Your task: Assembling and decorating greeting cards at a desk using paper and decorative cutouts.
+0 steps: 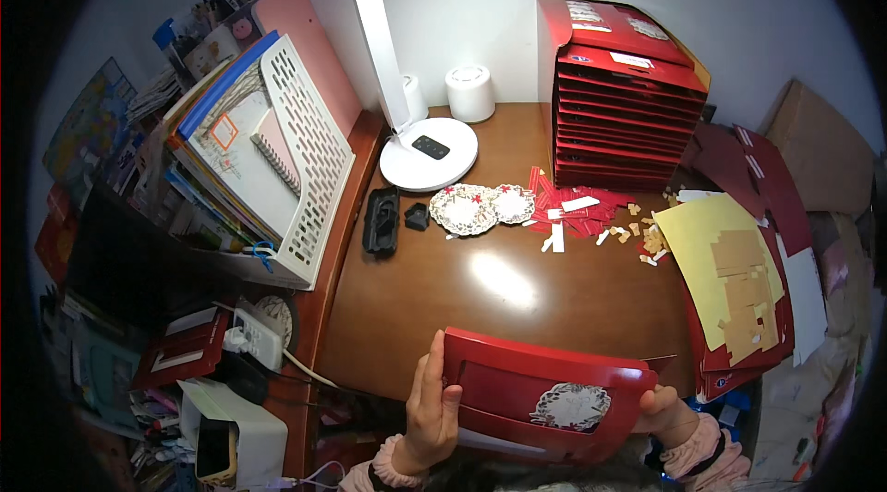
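Observation:
A red cardboard piece [499, 381] with a cut-out window and a round floral paper doily [572, 407] on its face is held up at the near edge of the wooden desk. My left hand [434, 409] grips its left end, thumb in front and fingers at the edge. On its right end my right hand [658, 405] is closed, thumb at the corner. Beyond it, two more floral paper doilies [464, 210] lie beside a heap of small red labels [578, 215] and white strips. Tan paper scraps [651, 239] are scattered to the right.
A stack of red cardboard boxes [624, 125] stands at the back right. A white desk lamp [429, 154], a black plastic tray [381, 222] and a white perforated file holder [312, 173] are at the left. Yellow and red sheets [693, 235] overlap on the right edge.

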Tool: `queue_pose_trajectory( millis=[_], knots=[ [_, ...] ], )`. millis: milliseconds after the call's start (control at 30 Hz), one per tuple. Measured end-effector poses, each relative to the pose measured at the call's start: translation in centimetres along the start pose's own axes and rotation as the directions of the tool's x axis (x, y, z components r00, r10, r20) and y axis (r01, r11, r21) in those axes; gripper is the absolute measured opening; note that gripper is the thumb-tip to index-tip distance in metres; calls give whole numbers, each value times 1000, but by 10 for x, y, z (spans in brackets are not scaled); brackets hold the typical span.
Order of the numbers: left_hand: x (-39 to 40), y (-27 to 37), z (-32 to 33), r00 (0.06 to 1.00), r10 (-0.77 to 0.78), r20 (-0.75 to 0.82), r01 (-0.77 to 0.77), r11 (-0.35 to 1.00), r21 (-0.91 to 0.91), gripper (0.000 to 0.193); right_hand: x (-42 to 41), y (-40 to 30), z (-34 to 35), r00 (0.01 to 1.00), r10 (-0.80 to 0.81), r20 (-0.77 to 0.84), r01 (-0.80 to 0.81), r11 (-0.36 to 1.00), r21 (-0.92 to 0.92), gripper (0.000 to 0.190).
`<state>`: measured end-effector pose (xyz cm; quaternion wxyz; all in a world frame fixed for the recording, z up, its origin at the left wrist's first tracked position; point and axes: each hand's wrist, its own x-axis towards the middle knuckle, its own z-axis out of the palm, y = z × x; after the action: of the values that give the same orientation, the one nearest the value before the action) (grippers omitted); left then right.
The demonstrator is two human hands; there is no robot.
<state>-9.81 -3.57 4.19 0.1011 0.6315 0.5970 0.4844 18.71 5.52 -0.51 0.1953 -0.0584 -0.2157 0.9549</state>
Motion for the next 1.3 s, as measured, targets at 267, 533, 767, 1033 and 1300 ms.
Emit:
queue_pose_trajectory(
  millis=[267, 533, 767, 1033, 1300],
  knots=[
    [2, 0, 3, 1000, -9, 7, 10, 999, -37, 56, 1, -4, 0, 1000, 7, -23, -7, 1000, 11, 82],
    [-2, 7, 4, 986, -129, 103, 143, 980, -136, 63, 5, -8, 3, 999, -41, -3, 41, 999, 28, 79],
    [-6, -7, 10, 990, -136, -27, 123, 951, -284, 58, 9, -22, 53, 939, 32, -342, -65, 994, -85, 66],
    [-7, -9, 9, 980, -187, -67, 152, 924, -352, 65, 11, -32, 69, 868, -68, -491, -185, 875, -448, 41],
    [-7, -1, 4, 979, -198, 46, 198, 871, -450, 75, 18, -24, 66, 877, -188, -443, -109, 819, -563, 39]
  ],
)
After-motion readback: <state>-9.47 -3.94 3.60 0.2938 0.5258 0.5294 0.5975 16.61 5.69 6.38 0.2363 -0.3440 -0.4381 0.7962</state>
